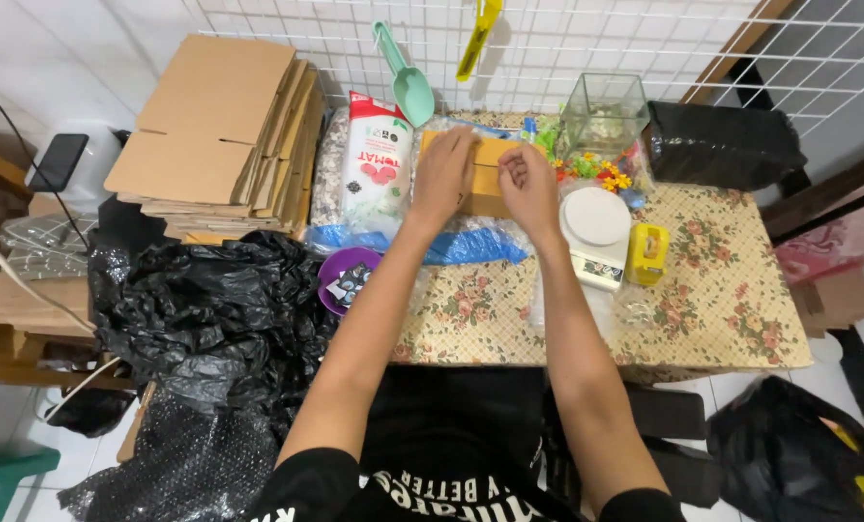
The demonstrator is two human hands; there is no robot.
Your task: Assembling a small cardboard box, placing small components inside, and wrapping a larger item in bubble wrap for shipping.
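Left hand (443,174) spread flat on small brown cardboard box (487,179), right hand (528,188) pinching its top edge, round white kitchen scale (594,232) just right of it

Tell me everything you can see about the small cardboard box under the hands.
The box is small, of plain brown cardboard, and lies flat at the far side of the table. The left hand presses on its top; the right hand touches its right part. It sits on blue plastic. Most of it is hidden.

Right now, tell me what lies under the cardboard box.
The cardboard box rests on a clear plastic bag with a blue strip, on the floral tablecloth. Both hands, left and right, cover much of its top; what sits directly beneath is hidden.
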